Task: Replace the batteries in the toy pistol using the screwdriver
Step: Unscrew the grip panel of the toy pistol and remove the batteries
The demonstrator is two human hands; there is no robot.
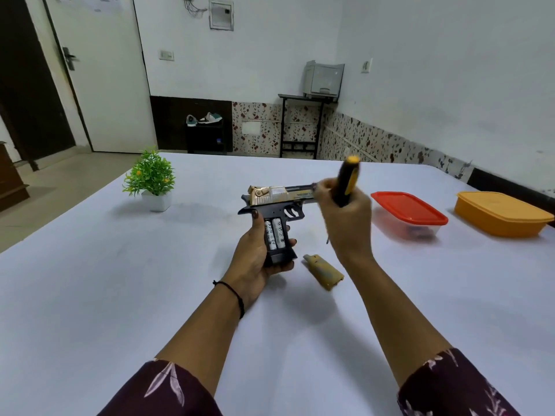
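My left hand [255, 259] grips the black and gold toy pistol [279, 202] by the bottom of its grip, above the table, barrel pointing right. The grip's side is uncovered and two silver batteries [274, 234] sit in it side by side. My right hand [345, 223] holds the black and yellow screwdriver [347, 183] with its handle up; the metal tip shows below the hand. That hand is just right of the pistol, in front of the barrel's end. The gold battery cover [324, 273] lies on the table below the pistol.
On the white table [120, 280] a small potted green plant [151, 178] stands at the back left. A clear box with a red lid [410, 213] and an orange lidded box [501, 213] sit at the right. A door and a small stand are beyond.
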